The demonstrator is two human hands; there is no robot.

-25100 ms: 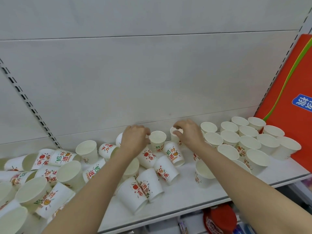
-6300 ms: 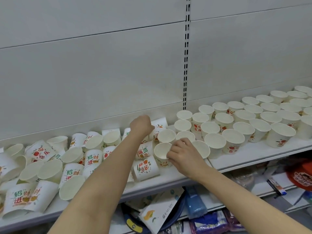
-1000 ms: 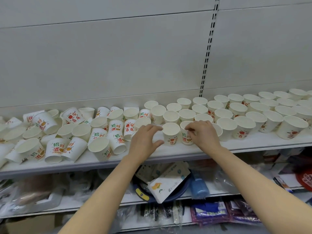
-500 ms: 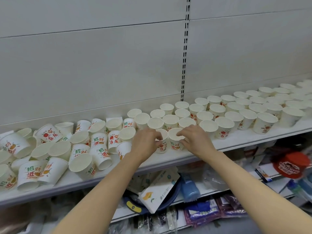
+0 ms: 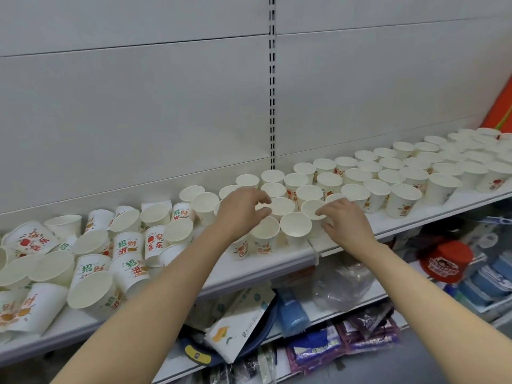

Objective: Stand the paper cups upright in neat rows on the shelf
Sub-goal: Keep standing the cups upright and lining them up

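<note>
Several white paper cups with red and green print fill the white shelf (image 5: 282,266). Upright cups (image 5: 404,199) stand in rows from the middle to the far right. Tumbled cups (image 5: 90,286) lie in a heap on the left. My right hand (image 5: 345,221) grips the rim of an upright cup (image 5: 311,208) at the left end of the rows. My left hand (image 5: 239,213) hovers with curled fingers over the front cups; its fingertips meet at the rim of another upright cup (image 5: 282,206), and the grip is unclear. In front of these stands a front-row cup (image 5: 295,228).
A slotted post (image 5: 272,92) runs up the grey back panel. An orange package (image 5: 502,106) leans at the far right. The lower shelf holds a red lidded tub (image 5: 444,261), plastic bags, a blue pouch (image 5: 292,311) and packets.
Both hands have risen from the two front-edge cups to the row behind. The view has shifted and more of the right-hand rows shows.
</note>
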